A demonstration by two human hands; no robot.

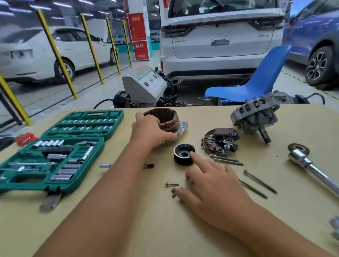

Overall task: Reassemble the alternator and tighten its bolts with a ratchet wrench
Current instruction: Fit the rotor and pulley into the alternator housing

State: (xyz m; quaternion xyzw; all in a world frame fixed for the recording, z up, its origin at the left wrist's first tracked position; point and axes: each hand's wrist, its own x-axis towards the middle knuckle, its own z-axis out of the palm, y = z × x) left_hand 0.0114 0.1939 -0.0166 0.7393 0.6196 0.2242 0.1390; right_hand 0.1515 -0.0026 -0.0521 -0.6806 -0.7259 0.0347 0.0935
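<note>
Presently — entries as seen from the head camera.

Left hand (152, 132): grip curled round the stator housing (168, 122), fingers on its near side, thumb at the far rim; the housing sits on the table (277, 220), far centre.
Right hand (210, 185): grip holding nothing — index finger straight, tip touching the rim of the black pulley (183, 154); other fingers loosely bent over the table.
Pulley: open side up, just in front of the stator housing.
Rectifier plate (220, 141): right of the pulley, lying flat.
Rotor with end frame (255, 115): far right, tilted, shaft pointing toward the near right.
Ratchet wrench (316, 170): right edge of the table, head near a dark washer (298, 148), untouched.
Long bolts (259, 181): four in view, two beside the rectifier plate, two nearer the right hand.
Small screws (172, 187): just left of the right hand (count unclear).
Socket set (53, 152): green case, open, at the left.
</note>
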